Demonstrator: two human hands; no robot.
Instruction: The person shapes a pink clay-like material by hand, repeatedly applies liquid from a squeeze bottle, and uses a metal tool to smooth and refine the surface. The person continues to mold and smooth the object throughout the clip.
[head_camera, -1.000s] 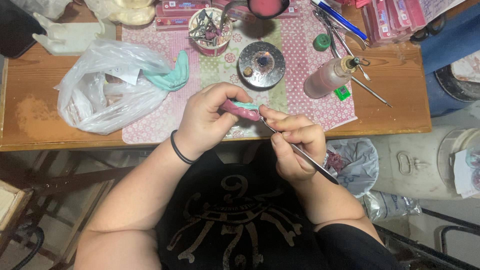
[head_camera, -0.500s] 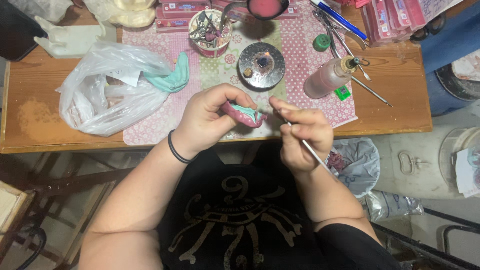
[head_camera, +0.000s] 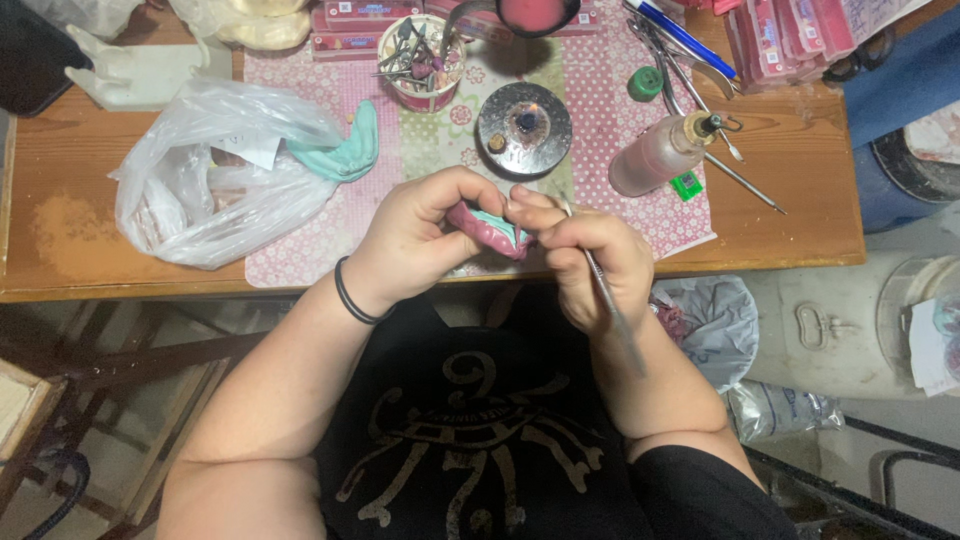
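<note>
From the head view, your left hand (head_camera: 415, 240) has rolled the pink wax denture base (head_camera: 487, 230) so its teal-edged side faces your right hand (head_camera: 590, 262); a second ago it lay flatter and more of the pink showed. Your left fingers (head_camera: 470, 185) are curled tight round it, holding it above the near edge of the tabletop (head_camera: 790, 190), in front of your chest. Your right fingers are pinched shut on a thin metal carving tool (head_camera: 612, 310), whose handle now runs back along your wrist. The hand has closed in, so the tip, hidden behind your fingers, has come right up to the piece. I judge you have gone from lining up to working the wax.

Packages next, by place. At the far edge in the middle lie flat pink-red boxes (head_camera: 350, 18) with pale labels, and a second stack of pink boxes (head_camera: 790, 40) sits at the far right. A crumpled clear plastic bag (head_camera: 215, 185) lies on the left, with a teal impression tray (head_camera: 345, 150) touching it. A clear bottle of pinkish liquid (head_camera: 660, 155) lies tilted right of the round burner (head_camera: 524, 128), with a small green cap (head_camera: 646, 82) behind it. A cup of burs and small tools (head_camera: 420, 60) stands on the dotted pink mat (head_camera: 610, 110).
</note>
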